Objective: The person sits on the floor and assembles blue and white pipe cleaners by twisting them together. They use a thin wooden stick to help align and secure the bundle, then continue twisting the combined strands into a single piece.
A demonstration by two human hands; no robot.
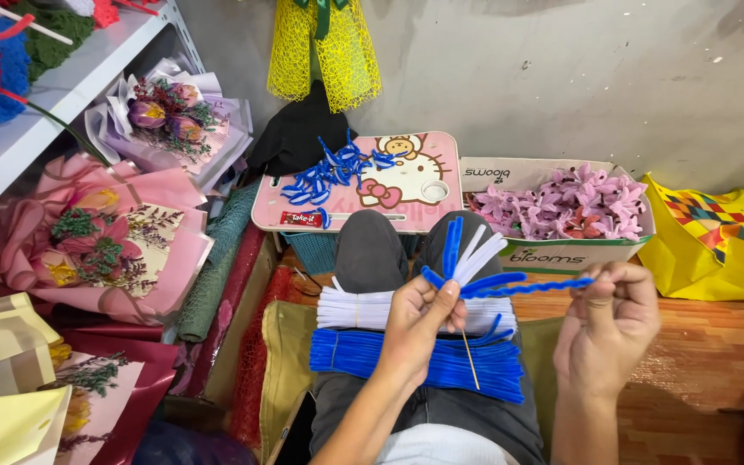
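Pipe cleaners (475,267), left hand (419,323), right hand (609,323)

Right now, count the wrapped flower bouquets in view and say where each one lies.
2 clearly: a lavender-wrapped bouquet under the white shelf, and a pink-wrapped bouquet below it at the left. More may be partly hidden at the bottom-left edge.

In my left hand (413,320) I pinch a small cluster of blue and white pipe cleaners (462,258), bent into loops that fan upward. One blue pipe cleaner (531,285) runs level from it to my right hand (606,325), whose fingertips pinch its end.
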